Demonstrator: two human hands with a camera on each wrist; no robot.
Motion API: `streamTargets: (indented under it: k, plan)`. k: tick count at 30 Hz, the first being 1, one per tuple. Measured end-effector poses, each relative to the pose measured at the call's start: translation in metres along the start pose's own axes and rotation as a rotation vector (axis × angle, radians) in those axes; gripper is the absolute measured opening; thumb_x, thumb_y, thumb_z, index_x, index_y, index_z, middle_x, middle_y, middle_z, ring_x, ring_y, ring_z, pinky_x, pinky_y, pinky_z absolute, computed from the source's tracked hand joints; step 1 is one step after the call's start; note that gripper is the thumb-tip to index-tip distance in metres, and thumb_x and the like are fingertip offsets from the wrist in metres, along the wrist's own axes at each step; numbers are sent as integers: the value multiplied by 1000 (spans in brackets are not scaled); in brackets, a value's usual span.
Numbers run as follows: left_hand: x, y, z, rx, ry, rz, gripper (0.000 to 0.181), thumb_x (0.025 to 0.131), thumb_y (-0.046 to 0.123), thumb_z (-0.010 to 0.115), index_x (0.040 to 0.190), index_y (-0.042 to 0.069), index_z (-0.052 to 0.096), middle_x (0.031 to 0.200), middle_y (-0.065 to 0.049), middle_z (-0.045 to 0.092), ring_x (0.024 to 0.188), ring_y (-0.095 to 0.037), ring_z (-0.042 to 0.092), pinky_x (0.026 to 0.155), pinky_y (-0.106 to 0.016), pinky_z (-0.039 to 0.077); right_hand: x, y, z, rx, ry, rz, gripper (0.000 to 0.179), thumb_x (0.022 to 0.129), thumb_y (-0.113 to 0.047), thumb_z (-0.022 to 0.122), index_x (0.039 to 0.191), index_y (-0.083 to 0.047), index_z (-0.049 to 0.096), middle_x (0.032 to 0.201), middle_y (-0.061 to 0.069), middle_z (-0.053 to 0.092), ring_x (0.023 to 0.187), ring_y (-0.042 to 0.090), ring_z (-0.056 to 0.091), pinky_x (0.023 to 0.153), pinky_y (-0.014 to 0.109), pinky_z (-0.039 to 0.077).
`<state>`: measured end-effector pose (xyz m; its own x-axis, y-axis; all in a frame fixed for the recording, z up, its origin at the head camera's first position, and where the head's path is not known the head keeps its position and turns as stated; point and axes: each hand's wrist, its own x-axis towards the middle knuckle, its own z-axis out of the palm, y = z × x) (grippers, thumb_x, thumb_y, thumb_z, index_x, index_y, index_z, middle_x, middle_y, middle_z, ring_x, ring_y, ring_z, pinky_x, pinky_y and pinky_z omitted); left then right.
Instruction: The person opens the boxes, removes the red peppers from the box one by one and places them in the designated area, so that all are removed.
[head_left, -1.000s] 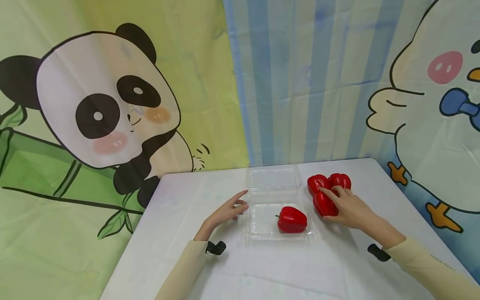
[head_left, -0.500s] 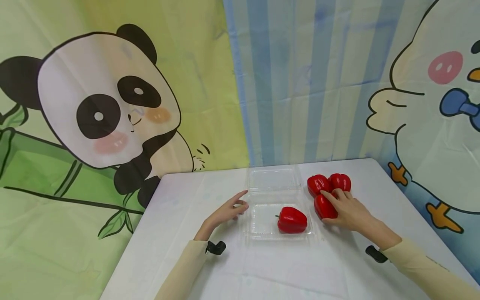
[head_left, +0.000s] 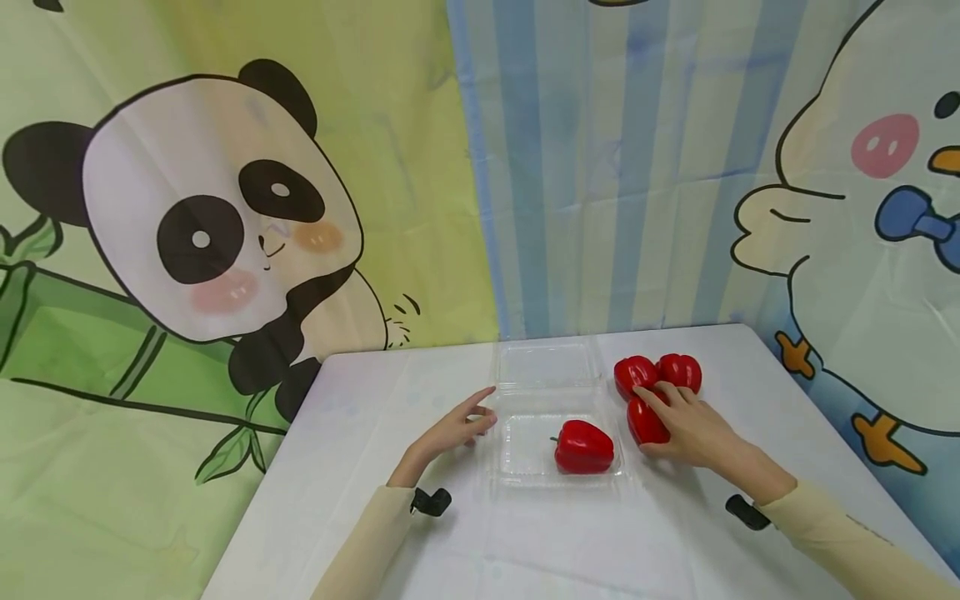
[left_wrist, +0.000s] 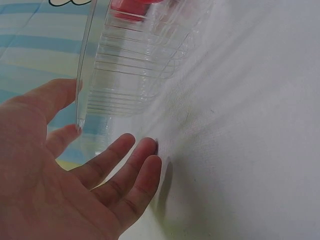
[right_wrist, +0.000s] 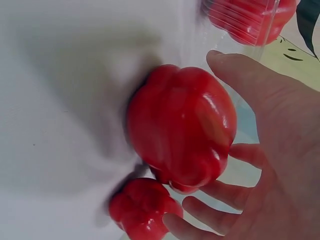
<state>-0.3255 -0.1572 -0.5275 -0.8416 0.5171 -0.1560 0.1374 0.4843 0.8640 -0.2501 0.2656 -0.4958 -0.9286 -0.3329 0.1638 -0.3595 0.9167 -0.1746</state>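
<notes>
A clear plastic clamshell box (head_left: 517, 479) lies unfolded on the table, with one red bell pepper (head_left: 585, 448) in its near half. At its left side my left hand (head_left: 450, 427) holds its fingers loosely spread. In the left wrist view, the thumb and index fingertips are right at the box's rim (left_wrist: 86, 65). My right hand (head_left: 693, 429) has thumb and fingers around a second bell pepper (right_wrist: 182, 125), right of the box; the palm hides part of it in the head view. Behind it sit two more bell peppers, one left (head_left: 634, 375) and one right (head_left: 681, 371).
The box's lid half (head_left: 547, 365) lies toward the back of the white table (head_left: 420, 375). Behind the table hangs a printed curtain (head_left: 555, 208) with a panda and a white bird. Each wrist wears a small black camera.
The right hand shifts slightly left, its thumb and fingers closing around the near pepper, which moves a little toward the person. The left hand stays put. The head view tilts slightly upward.
</notes>
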Motion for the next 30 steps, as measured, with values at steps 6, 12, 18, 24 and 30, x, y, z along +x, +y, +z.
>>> streamTargets:
  k: [6,12,18,24,30]
  plan:
    - [-1,0,-1,5,3,4,67,104,33,55,161,23,22,140,-16,55,104,-23,62,76,-33,53,6,-4,-6,23,-16,-36,99,69,-37,92,151,-14,42,143,25,45,130,49,41,83,61,56]
    - [-1,1,-1,8,-1,8,66,105,33,54,161,22,22,140,-17,55,106,-25,63,76,-34,53,14,-9,-15,92,-63,-112,92,73,-27,89,152,-17,42,146,23,45,133,47,41,84,59,56]
    - [-1,0,-1,13,-4,-2,67,104,35,55,161,23,21,141,-16,54,106,-25,63,77,-34,53,21,-15,-20,95,-60,-200,88,76,-24,88,151,-18,43,145,19,47,134,41,43,101,66,45]
    - [1,-2,0,21,6,-29,68,103,40,56,161,29,22,142,-14,54,109,-24,63,79,-35,54,26,-25,-24,73,-109,-306,89,76,-24,87,153,-20,40,149,14,47,137,37,42,104,64,43]
    - [3,-3,0,10,8,-36,66,102,42,56,159,35,24,142,-13,54,112,-25,63,80,-36,54,27,-40,-26,17,-245,-495,90,80,-17,80,157,-28,34,161,8,36,146,38,33,111,66,35]
